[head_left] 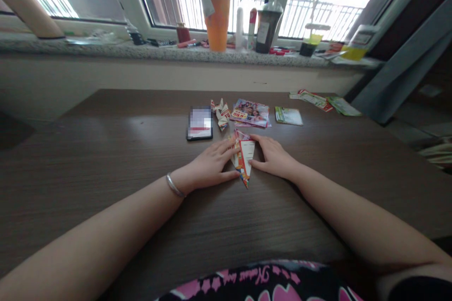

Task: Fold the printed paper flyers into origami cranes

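Note:
A folded paper piece, narrowing to a point towards me, lies on the brown table. It shows a white panel and colourful printing along its edges. My left hand, with a silver bangle at its wrist, rests flat on the paper's left side, its fingers over it and its thumb stretched towards the lower tip. My right hand touches the right side, index finger at the upper corner and thumb at the middle of the edge, the two spread apart. The left fingers hide part of the paper.
Behind the hands lie a phone, a folded paper shape, printed leaflets and a green-and-white card. Paper strips lie far right. The windowsill carries an orange drink cup, a dark cup and bottles.

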Available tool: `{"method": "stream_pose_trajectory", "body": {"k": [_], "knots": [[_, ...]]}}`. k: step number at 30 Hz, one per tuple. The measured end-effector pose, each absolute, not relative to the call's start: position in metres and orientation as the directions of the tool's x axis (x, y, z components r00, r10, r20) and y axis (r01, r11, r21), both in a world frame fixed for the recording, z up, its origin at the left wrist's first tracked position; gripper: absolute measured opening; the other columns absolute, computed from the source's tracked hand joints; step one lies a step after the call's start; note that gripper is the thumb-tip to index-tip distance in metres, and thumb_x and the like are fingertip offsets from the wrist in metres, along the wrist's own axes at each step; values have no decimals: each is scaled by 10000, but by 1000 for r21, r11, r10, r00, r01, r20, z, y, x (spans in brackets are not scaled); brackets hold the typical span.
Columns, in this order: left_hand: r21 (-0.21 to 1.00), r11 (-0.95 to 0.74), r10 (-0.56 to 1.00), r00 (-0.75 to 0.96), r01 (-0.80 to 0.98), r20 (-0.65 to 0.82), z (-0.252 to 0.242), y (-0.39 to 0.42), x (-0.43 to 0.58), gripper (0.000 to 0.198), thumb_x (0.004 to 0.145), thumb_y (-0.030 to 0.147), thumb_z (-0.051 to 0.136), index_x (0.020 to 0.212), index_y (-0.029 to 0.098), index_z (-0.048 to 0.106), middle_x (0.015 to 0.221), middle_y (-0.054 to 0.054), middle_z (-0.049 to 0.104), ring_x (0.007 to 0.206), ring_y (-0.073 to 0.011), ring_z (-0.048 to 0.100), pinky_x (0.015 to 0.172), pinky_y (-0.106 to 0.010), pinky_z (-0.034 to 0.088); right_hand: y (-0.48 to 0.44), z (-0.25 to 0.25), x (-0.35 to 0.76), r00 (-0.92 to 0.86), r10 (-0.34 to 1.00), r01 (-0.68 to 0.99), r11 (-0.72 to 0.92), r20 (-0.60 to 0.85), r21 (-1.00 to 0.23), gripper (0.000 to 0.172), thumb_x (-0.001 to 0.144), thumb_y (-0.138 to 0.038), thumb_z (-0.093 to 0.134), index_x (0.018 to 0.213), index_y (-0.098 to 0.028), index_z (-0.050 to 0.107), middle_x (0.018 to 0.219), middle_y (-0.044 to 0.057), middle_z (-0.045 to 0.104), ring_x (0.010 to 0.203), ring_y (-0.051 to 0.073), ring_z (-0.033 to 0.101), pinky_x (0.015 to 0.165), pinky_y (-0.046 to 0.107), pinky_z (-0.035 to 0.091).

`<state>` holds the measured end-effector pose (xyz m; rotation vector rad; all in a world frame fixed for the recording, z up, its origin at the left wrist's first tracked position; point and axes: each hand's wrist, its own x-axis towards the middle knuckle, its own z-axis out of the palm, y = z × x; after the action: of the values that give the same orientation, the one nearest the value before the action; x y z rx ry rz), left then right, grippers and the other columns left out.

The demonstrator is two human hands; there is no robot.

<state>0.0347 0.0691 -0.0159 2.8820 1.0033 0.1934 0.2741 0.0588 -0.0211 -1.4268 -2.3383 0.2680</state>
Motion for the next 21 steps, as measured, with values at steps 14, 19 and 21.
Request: {"method": "stream_pose_trajectory", "body": {"k": [14,19,21], "knots": [[302,-722,682,713,622,162,-12,72,34,758,826,528,604,1440,179,327,1502,-121,362,1374,-266,338,1145,-403,264,67,-25,279,-338,886,723,460,317,-516,584,752,-295,689,1287,-154,502,1284,143,576,1184,267,532,1033,453,403],[381,-688,708,687,618,163,-7,73,34,846,773,532,672,1455,196,300,1446,-139,395,1318,-280,386,1119,-420,307,70,-18,284,-277,920,547,387,276,-742,401,887,-354,540,1255,-195,538,1175,91,628,1084,202,579,991,404,432],[426,-690,701,686,585,194,-4,75,34,873,753,517,701,1461,218,286,1387,-128,427,1274,-273,421,1101,-417,336,72,-13,286,-287,919,516,387,271,-765,322,941,-376,434,1136,-194,613,1113,79,651,1056,196,582,978,398,428]]}}
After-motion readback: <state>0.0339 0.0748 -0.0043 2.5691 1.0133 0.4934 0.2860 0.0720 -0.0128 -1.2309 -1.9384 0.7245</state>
